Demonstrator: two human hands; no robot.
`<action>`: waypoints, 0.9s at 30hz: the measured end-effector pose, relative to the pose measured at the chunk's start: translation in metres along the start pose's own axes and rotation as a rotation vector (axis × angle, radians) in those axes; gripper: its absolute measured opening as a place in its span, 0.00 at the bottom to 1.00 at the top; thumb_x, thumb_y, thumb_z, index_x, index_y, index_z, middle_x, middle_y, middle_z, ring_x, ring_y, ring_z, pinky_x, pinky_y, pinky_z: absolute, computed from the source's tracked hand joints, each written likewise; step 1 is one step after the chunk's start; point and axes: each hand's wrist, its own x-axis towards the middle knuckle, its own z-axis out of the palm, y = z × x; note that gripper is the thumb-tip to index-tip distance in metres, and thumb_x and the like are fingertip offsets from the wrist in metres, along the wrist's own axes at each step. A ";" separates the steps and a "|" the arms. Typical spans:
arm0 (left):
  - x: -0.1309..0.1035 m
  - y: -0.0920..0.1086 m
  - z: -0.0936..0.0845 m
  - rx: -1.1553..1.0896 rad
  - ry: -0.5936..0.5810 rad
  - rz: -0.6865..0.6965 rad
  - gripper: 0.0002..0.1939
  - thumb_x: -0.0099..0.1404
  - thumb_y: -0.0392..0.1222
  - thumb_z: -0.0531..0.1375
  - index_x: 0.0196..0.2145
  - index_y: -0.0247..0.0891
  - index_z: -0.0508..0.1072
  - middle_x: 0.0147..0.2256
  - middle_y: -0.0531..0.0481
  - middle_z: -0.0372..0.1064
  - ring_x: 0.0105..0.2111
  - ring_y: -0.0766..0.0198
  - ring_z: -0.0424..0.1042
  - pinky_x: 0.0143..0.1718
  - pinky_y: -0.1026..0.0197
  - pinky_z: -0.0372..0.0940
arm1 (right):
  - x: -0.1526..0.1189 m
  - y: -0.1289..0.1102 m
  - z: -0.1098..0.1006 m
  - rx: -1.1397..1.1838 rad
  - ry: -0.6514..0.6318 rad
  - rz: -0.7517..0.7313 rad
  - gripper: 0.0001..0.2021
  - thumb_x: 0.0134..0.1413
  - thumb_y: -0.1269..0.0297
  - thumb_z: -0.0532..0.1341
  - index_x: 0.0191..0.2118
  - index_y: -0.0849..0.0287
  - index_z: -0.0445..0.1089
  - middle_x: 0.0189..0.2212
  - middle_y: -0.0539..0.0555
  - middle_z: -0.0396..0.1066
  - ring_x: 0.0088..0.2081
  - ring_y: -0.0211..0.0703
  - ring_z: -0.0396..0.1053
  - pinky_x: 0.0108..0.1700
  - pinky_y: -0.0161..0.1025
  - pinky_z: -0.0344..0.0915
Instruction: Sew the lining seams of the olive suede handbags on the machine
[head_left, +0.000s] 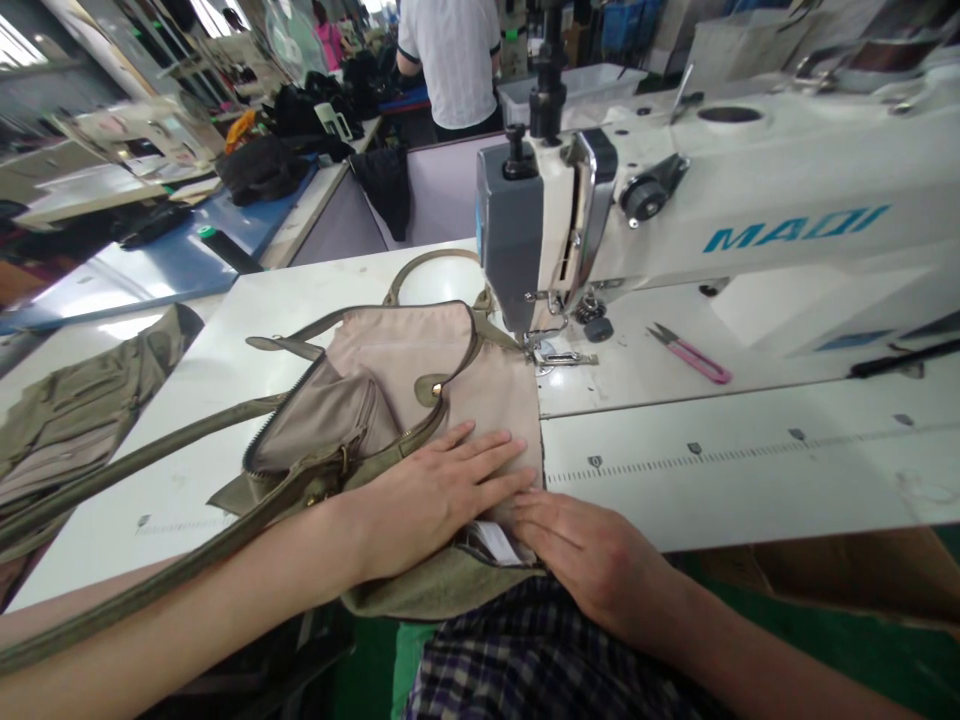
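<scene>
An olive-green handbag with a pinkish-beige lining [405, 340] lies opened out on the white sewing table. One edge of the lining reaches the presser foot [555, 355] of the sewing machine [750, 200]. My left hand [457, 480] rests flat on the lining with its fingers spread. At the lining's near right edge is my right hand [585, 545], its fingers pressed together on the cloth, thumb hidden. A white label [496, 543] shows between the hands. The bag's strap [172, 570] runs across my left forearm.
Pink-handled thread snips [690, 355] lie right of the needle area. A ruler scale [697, 455] runs along the table's front. More olive bag pieces [82, 400] are at the left. A person in a white shirt [450, 65] stands beyond the table, near other machines.
</scene>
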 end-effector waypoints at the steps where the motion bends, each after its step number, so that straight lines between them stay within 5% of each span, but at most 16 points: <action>1: 0.000 0.001 0.000 -0.007 -0.001 0.001 0.32 0.68 0.30 0.46 0.67 0.43 0.46 0.69 0.50 0.38 0.68 0.61 0.38 0.67 0.48 0.39 | -0.001 0.000 -0.001 0.007 -0.003 0.001 0.16 0.65 0.78 0.47 0.46 0.73 0.71 0.41 0.65 0.74 0.48 0.48 0.71 0.57 0.43 0.67; 9: 0.001 0.000 -0.007 -0.069 -0.047 -0.018 0.31 0.68 0.32 0.46 0.67 0.41 0.46 0.69 0.47 0.38 0.68 0.59 0.40 0.67 0.47 0.41 | -0.002 -0.018 -0.008 0.076 -0.105 0.219 0.17 0.54 0.75 0.53 0.48 0.67 0.71 0.45 0.65 0.68 0.51 0.54 0.65 0.55 0.50 0.67; 13: 0.002 0.006 -0.009 -0.093 -0.073 -0.011 0.33 0.67 0.33 0.49 0.67 0.40 0.46 0.69 0.45 0.36 0.68 0.56 0.40 0.66 0.44 0.42 | 0.000 -0.013 -0.008 0.013 -0.046 0.090 0.15 0.63 0.78 0.48 0.41 0.69 0.72 0.34 0.62 0.71 0.43 0.50 0.70 0.49 0.46 0.71; 20: 0.015 0.017 0.008 -0.111 0.040 -0.063 0.29 0.69 0.37 0.48 0.66 0.42 0.51 0.68 0.42 0.39 0.67 0.47 0.43 0.62 0.33 0.46 | -0.004 0.004 -0.033 0.099 -0.190 0.035 0.17 0.69 0.74 0.44 0.45 0.67 0.71 0.38 0.61 0.72 0.44 0.46 0.71 0.51 0.40 0.70; 23: 0.019 0.009 0.000 -0.140 -0.012 -0.071 0.29 0.69 0.36 0.48 0.66 0.43 0.52 0.68 0.43 0.39 0.67 0.46 0.44 0.61 0.32 0.46 | -0.004 0.012 -0.033 0.124 -0.216 0.114 0.16 0.70 0.71 0.45 0.46 0.64 0.71 0.42 0.59 0.72 0.46 0.43 0.70 0.49 0.35 0.70; 27: 0.024 -0.002 -0.021 -0.156 -0.082 -0.104 0.29 0.67 0.36 0.51 0.65 0.41 0.55 0.67 0.46 0.44 0.66 0.45 0.46 0.62 0.33 0.47 | 0.000 0.024 -0.029 -0.012 -0.103 0.038 0.15 0.70 0.72 0.47 0.48 0.66 0.71 0.42 0.60 0.74 0.49 0.46 0.70 0.52 0.39 0.68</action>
